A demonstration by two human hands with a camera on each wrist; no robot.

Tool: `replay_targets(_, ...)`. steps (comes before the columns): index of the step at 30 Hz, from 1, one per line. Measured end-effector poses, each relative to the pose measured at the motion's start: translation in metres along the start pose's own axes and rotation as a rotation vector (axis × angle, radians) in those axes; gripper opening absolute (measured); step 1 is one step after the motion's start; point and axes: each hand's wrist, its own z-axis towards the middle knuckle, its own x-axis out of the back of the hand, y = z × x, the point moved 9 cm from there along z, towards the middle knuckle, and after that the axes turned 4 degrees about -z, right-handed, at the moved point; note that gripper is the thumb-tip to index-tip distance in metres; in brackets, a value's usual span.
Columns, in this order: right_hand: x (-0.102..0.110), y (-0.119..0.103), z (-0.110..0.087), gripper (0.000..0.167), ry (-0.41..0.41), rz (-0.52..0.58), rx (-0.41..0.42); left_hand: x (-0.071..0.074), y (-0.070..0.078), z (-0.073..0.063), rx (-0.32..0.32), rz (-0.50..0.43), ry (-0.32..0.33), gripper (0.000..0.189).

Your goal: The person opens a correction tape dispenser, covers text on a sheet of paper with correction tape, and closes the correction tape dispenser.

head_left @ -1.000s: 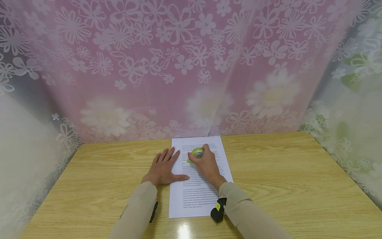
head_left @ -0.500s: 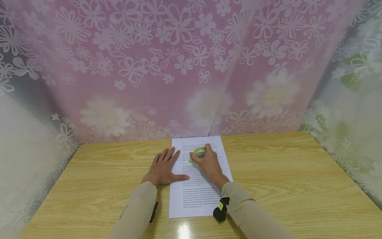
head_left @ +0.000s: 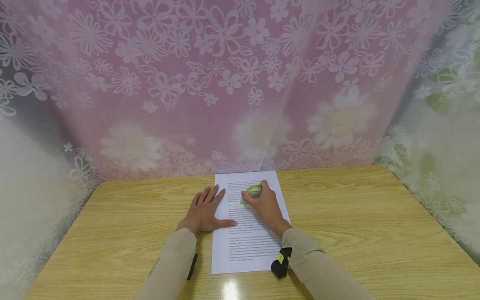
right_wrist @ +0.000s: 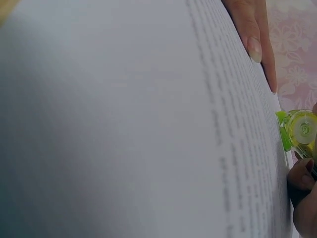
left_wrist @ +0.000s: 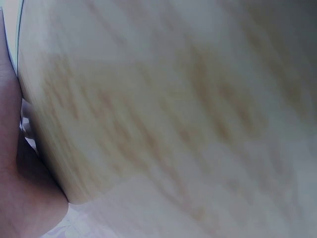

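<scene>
A white sheet of paper [head_left: 220, 254] printed with dark text lies on the table. My left hand [head_left: 202, 213] rests with fingers spread over the sheet's left side, its thumb reaching across the text. In my right hand [head_left: 267, 208] a green, see-through correction tape [head_left: 253, 191] is held between thumb and fingers. Its tip points down at the upper part of the text. The right wrist view shows the round spool inside the correction tape [right_wrist: 303, 128] and the green tip at the paper; whether it touches is hard to tell. Only the left hand's edge [left_wrist: 25, 188] shows in the left wrist view.
The wooden table [head_left: 348, 216] stretches to both sides of the sheet. A pink flowered curtain [head_left: 187, 104] hangs behind the table's far edge, with pale flowered cloth [head_left: 446, 146] at the sides. A black device [head_left: 281, 264] is strapped at the right wrist.
My right hand has slid a little to the right across the text with the correction tape. The left hand stays in place on the sheet.
</scene>
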Motion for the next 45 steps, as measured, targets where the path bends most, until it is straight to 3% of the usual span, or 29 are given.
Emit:
replay_targets(9, 0.001, 0.006, 0.000, 0.050, -0.005, -0.016, -0.019, -0.010, -0.008, 0.005, 0.003, -0.021, 0.012, 0.111)
replay_targets(26, 0.005, 0.006, 0.001, 0.048, -0.012, -0.022, -0.007, -0.011, -0.010, 0.006, 0.007, -0.025, 0.018, 0.110)
replay_targets(45, 0.014, 0.009, 0.000, 0.044, -0.003, -0.018, -0.006, 0.000, 0.001, -0.001, 0.001, -0.046, -0.001, 0.108)
